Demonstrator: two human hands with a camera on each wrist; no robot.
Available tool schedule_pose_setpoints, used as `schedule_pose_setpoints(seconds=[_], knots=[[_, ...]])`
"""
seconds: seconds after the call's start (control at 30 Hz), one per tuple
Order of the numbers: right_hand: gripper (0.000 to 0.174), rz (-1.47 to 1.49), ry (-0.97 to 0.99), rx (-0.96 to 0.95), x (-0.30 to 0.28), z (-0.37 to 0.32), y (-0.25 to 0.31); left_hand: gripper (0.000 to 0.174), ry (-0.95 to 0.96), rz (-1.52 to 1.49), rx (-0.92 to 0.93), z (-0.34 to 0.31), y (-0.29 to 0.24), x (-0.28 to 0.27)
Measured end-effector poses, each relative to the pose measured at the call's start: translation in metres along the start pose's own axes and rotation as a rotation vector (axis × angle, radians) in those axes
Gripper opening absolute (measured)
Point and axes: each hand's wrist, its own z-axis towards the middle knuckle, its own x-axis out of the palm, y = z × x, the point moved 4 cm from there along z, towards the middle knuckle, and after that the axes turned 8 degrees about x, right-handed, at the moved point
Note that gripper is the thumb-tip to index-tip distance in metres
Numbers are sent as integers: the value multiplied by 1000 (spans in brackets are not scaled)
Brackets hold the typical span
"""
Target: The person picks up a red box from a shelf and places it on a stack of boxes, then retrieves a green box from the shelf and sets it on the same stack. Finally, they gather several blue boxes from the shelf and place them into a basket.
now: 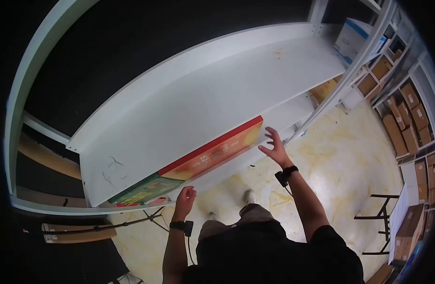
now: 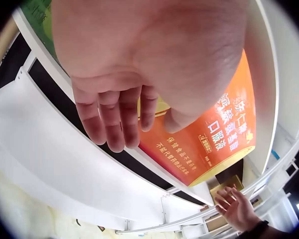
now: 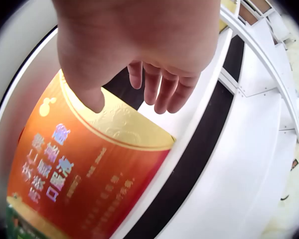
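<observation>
A long red-orange box point(image 1: 216, 152) with gold ends and printed Chinese characters stands along the front edge of the white shelf point(image 1: 189, 104). To its left, end to end with it, is a green box point(image 1: 140, 191). My left hand point(image 1: 184, 202) hovers in front of where the two boxes meet, its fingers loosely bent and holding nothing. Off the right end of the red-orange box, my right hand point(image 1: 276, 147) is raised with fingers spread. In the right wrist view, that hand's thumb point(image 3: 93, 98) overlaps the gold end of the box.
A white and blue carton point(image 1: 352, 40) sits at the shelf's far right end. White uprights point(image 1: 342, 85) frame the shelf. Brown cartons point(image 1: 406, 118) fill racks on the right. Behind my left hand, a dark tripod leg point(image 1: 153, 217) stands close to the shelf.
</observation>
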Motion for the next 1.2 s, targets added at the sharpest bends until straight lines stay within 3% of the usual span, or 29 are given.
schedule_pose_setpoints(seconds=[0.07,0.1,0.17,0.2,0.23,0.3,0.37,0.47,0.57,0.63,0.7,0.77,0.9,0.93,1.03,1.1,1.2], knots=[[115,-124,-142,-306,12,-1,29,31,-134,55,79,-20,-2,-12],[115,-204,-142,-338,-53,50,47,32,-169,-81,52,51,-14,52],[115,-141,14,-382,-45,59,58,32,-202,-154,36,51,-14,62],[112,-79,145,-216,-38,55,65,34,-223,-143,18,48,-12,60],[112,-74,190,-224,-34,61,58,34,-264,-137,-1,45,-12,57],[107,12,254,-329,-41,68,49,36,-293,-163,6,47,-13,57],[99,-196,118,-614,-54,46,75,40,-316,-218,-72,43,-12,55],[85,-210,322,-409,-69,40,54,49,-335,-340,-131,42,-17,54],[77,-96,286,-272,-70,2,79,54,-345,-298,-152,42,-19,53],[79,-133,226,-354,-80,-16,76,57,-387,-265,-152,43,-30,58],[85,256,170,-206,-98,-33,50,61,-407,-232,-143,46,-31,60],[85,324,135,-173,-121,-49,14,66,-330,-272,76,60,-21,67],[79,548,11,-40,-138,-102,-56,63,-110,-360,204,64,-74,109],[71,603,-26,-3,-137,-121,-66,63,-100,-209,302,62,-97,117],[60,791,-106,90,-127,-174,-80,64,51,-229,216,66,-97,136],[58,787,-156,136,-123,-218,-99,51,225,-355,188,71,-92,150],[64,446,-350,128,-97,-289,-109,49,343,-341,213,72,-78,174]])
